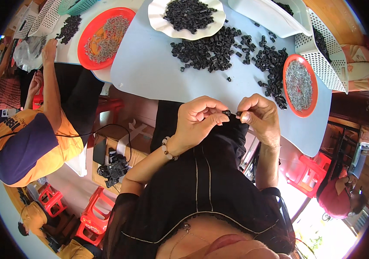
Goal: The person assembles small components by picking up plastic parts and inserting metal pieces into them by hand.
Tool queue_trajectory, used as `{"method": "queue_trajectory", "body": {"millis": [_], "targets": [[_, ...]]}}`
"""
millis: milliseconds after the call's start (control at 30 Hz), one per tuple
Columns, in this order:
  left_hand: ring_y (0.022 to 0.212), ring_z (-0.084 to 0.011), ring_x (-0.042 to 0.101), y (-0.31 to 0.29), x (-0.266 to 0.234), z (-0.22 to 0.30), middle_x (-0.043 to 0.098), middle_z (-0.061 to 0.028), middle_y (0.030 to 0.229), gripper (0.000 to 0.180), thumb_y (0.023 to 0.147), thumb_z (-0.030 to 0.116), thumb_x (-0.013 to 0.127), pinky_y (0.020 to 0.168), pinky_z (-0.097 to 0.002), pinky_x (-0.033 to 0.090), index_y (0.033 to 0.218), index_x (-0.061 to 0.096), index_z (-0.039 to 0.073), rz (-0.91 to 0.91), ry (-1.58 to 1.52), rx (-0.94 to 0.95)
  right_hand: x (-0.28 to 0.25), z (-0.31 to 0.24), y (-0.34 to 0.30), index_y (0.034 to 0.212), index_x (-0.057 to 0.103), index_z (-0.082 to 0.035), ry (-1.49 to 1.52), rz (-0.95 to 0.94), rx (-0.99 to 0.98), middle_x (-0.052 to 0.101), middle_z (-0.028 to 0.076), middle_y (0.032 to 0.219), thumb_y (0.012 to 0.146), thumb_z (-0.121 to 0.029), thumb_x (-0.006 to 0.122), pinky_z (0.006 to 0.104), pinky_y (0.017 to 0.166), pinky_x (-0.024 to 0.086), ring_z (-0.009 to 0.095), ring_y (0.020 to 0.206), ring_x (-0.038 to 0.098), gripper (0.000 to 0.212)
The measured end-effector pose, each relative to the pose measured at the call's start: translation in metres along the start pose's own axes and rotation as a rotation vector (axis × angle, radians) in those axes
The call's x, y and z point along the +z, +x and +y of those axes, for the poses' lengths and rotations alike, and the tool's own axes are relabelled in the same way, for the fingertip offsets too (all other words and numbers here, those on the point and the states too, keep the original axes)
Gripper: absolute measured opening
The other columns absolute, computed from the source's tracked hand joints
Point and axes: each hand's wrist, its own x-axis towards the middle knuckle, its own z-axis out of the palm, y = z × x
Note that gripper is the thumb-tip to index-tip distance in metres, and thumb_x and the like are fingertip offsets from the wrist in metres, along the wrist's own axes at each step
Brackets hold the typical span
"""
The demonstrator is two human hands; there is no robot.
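My left hand (199, 118) pinches a small black plastic piece (226, 112) between thumb and fingertips. Close beside it, my right hand (260, 118) pinches another small black piece (239, 114), mostly covered by the fingers. The two pieces face each other with a narrow gap, just off the table's near edge. Beyond them, a loose pile of short black plastic pieces (206, 54) lies on the pale blue table (145, 69). To the right, an orange-rimmed oval tray (285, 82) holds many thin silvery metal parts (299, 84).
A white scalloped dish (156, 23) of black pieces stands at the back, near a white bin (262, 17) and a perforated white basket (329, 64). Left is a red tray (83, 54) of small metal parts. A person in a yellow-and-navy shirt (29, 142) works there. Red stools (309, 172) stand around.
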Motion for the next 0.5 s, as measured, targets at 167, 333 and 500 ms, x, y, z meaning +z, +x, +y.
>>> {"method": "queue_trajectory", "body": {"millis": [167,333,500], "targets": [[0.077,-0.0143,0.064,-0.003,0.001,-0.002,0.064,-0.0118,0.094,0.013,0.085,-0.007,0.069,0.07,-0.0249,0.054,0.098,0.065,-0.008,-0.053,0.08,0.052,0.003,0.004,-0.006,0.085,0.061,0.0,0.028,0.008,0.081,0.062,0.005,0.077,0.079,-0.018,0.081,0.0217,0.06,0.04,0.009,0.068,0.052,0.027],[0.074,-0.0121,0.065,-0.004,0.006,-0.002,0.067,-0.0102,0.088,0.011,0.082,-0.003,0.073,0.066,-0.0239,0.053,0.092,0.068,-0.003,-0.006,0.134,0.055,-0.004,0.007,-0.01,0.085,0.065,0.002,0.009,-0.053,0.101,0.067,0.005,0.081,0.082,-0.003,0.077,0.0235,0.072,0.052,0.009,0.076,0.062,0.013],[0.07,-0.0151,0.064,-0.001,0.008,-0.005,0.068,-0.0095,0.083,0.014,0.077,-0.003,0.075,0.063,-0.0256,0.051,0.089,0.069,0.001,-0.004,0.36,0.193,-0.005,0.009,-0.01,0.085,0.065,0.002,0.049,-0.06,0.084,0.066,0.005,0.081,0.082,-0.001,0.076,0.0236,0.071,0.052,0.009,0.076,0.062,0.012]]}}
